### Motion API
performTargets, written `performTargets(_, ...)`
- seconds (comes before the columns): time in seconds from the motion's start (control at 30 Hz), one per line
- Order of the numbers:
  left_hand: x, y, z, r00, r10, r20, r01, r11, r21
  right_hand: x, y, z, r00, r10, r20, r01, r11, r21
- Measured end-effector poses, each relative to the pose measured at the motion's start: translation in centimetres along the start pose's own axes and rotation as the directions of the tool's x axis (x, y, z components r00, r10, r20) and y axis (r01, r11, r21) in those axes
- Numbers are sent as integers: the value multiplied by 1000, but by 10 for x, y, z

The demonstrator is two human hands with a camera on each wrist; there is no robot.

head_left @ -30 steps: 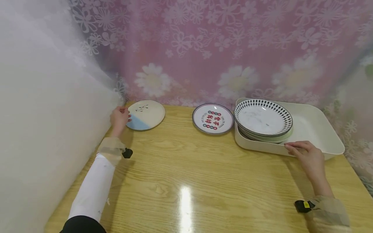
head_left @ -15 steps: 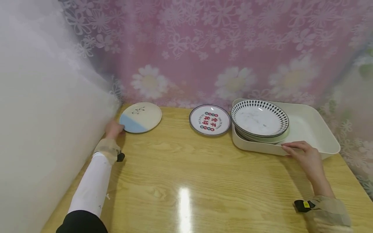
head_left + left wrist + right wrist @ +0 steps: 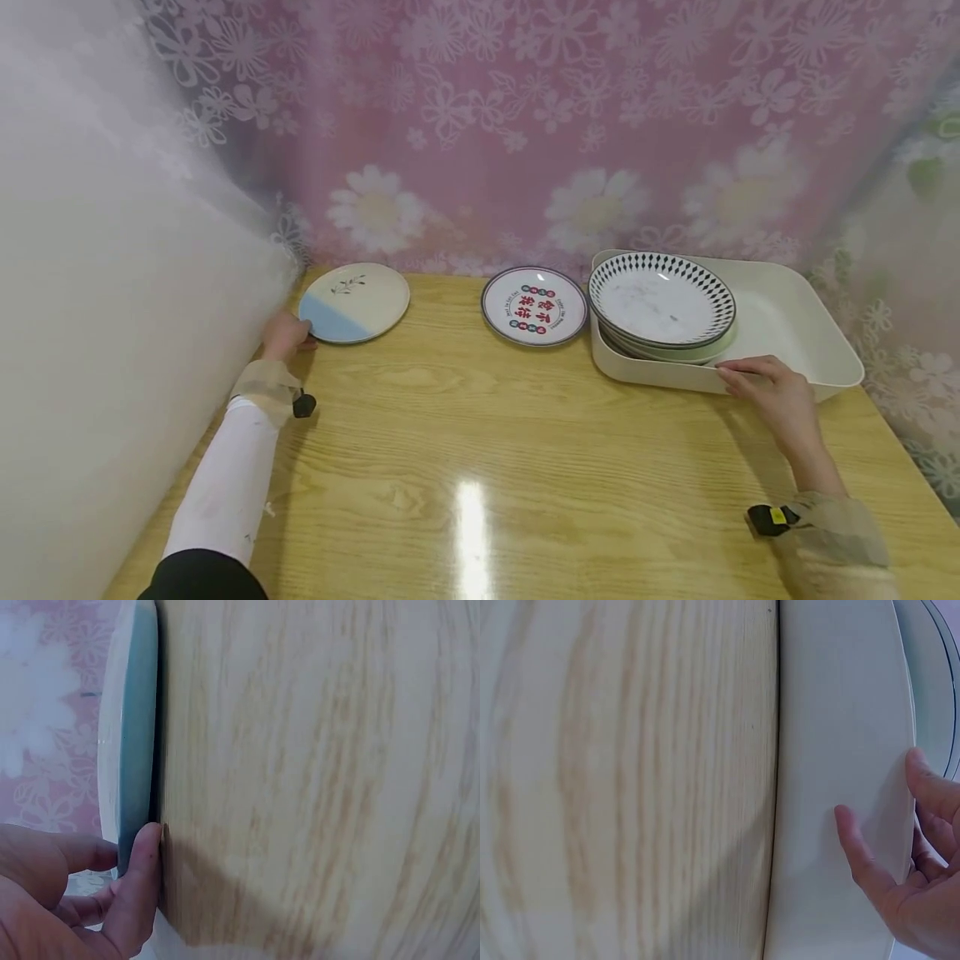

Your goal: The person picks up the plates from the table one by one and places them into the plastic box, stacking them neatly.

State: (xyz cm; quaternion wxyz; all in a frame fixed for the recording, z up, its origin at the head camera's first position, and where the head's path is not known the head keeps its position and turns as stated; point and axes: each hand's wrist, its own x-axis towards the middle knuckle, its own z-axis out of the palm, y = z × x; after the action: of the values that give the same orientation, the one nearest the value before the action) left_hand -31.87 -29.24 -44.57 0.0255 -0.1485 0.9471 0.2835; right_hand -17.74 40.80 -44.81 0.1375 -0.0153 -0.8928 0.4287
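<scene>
A round cream plate with a blue section and a leaf sprig [image 3: 363, 300] lies at the table's back left. My left hand [image 3: 285, 335] pinches its left edge; in the left wrist view one finger [image 3: 144, 851] reaches along the plate's underside. My right hand [image 3: 780, 400] holds the near rim of a cream rectangular tray [image 3: 795, 321], fingers over the rim and thumb [image 3: 859, 851] along the outer wall. In the tray's left part sits a stack of dishes, topped by a white one with a black diamond border [image 3: 663, 300].
A white plate with red lettering and a dark rim [image 3: 534, 307] lies between the cream plate and the tray, close to the tray's left end. Behind the wooden table [image 3: 420, 450] hangs a pink floral curtain [image 3: 480, 125]. A pale wall [image 3: 112, 292] borders the left side.
My left hand has moved lower at the plate's left edge, its fingers going from above the rim to gripping it. The head view has shifted slightly; the right hand stays on the tray rim.
</scene>
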Motion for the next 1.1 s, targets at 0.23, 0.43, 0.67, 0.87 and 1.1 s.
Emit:
performTargets(0.23,-3,-1,-6,999,7,38,-1,990,-142,1,-1,1,1000,29,-7,-29,1000,8)
performTargets(0.43,-4,0,-12,971,-29,239,173,776,-607,0,-2,2,999,35,-4,-35,999,-14)
performTargets(0.67,-11,4,-17,944,22,330,216,713,-667,-2,-4,3,999,31,-9,-32,999,-16)
performTargets(0.87,-28,16,-22,950,19,311,231,630,-742,-4,-6,3,1000,26,-15,-26,999,-22)
performTargets(1.1,-44,29,-16,991,5,137,121,425,-897,-5,-7,5,999,21,-36,-22,1000,-19)
